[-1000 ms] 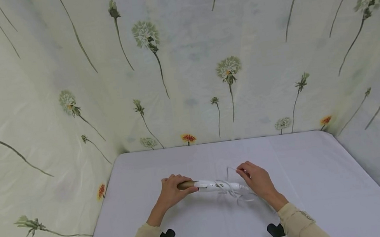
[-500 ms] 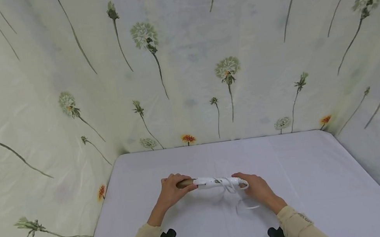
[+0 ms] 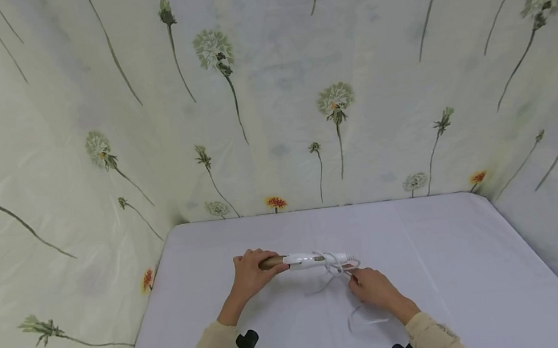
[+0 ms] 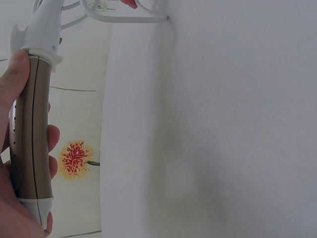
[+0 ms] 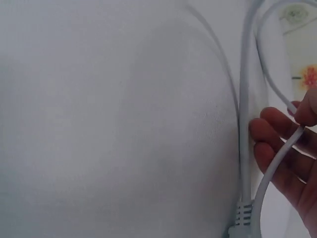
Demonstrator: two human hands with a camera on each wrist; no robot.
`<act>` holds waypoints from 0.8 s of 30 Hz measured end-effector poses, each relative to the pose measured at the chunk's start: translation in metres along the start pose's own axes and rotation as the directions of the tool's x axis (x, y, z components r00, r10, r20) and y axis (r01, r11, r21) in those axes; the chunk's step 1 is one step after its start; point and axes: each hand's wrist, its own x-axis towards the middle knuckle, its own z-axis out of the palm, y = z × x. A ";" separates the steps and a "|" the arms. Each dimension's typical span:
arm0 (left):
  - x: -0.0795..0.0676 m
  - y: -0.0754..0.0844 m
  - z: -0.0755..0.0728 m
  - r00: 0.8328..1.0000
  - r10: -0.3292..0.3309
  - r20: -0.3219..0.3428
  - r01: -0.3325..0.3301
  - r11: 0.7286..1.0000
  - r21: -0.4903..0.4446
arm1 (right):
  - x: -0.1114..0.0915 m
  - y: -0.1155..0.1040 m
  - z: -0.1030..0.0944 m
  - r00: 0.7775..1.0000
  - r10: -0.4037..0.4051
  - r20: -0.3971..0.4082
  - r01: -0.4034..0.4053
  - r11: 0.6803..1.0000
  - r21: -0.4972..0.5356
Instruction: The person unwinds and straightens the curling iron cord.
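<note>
A white curling iron [image 3: 301,260] with a brown barrel is held above the table, its white cord [image 3: 332,264] looped around the handle. My left hand [image 3: 250,273] grips the barrel end; in the left wrist view the thumb lies along the brown barrel [image 4: 33,129] and fingertips show behind it. My right hand [image 3: 375,289] is just below the handle's right end, pinching the cord [image 5: 280,158] between thumb and finger in the right wrist view. There the other fingers are spread loosely behind the cord. A slack loop of cord hangs below the right hand.
A white-covered table [image 3: 455,269] lies under both hands. A floral curtain [image 3: 268,83] rises behind it and along both sides. Near each forearm shows a black wrist piece [image 3: 247,340].
My right hand went from pulling a cord strand above the handle to holding the handle's end, then moved below it to pinch the cord. My left hand keeps its grip, rising slightly.
</note>
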 end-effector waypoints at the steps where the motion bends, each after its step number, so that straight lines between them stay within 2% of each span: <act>1: 0.000 0.000 -0.001 1.000 -0.001 -0.005 0.001 1.000 0.012 | 0.001 -0.002 0.002 1.000 -0.003 -0.006 0.003 1.000 -0.002; 5: -0.001 -0.001 0.000 1.000 -0.001 -0.008 0.002 0.999 0.054 | 0.001 -0.009 0.009 1.000 0.009 -0.026 -0.008 0.999 0.031; 8: -0.003 -0.002 0.001 1.000 -0.008 -0.003 0.008 0.998 0.068 | -0.001 -0.013 0.012 1.000 0.017 -0.008 -0.016 0.998 0.069; 13: -0.004 -0.004 0.001 1.000 -0.007 -0.021 0.008 0.998 0.069 | -0.006 -0.019 0.017 0.998 -0.011 0.064 0.003 0.994 0.113; 18: -0.005 -0.005 0.002 1.000 0.005 -0.022 -0.004 0.997 0.073 | -0.007 -0.025 0.022 0.992 0.018 0.121 -0.035 0.989 0.143; 24: -0.005 -0.006 0.003 0.999 0.027 -0.041 -0.024 0.997 0.078 | -0.008 -0.032 0.026 0.995 -0.009 0.104 -0.007 0.989 0.151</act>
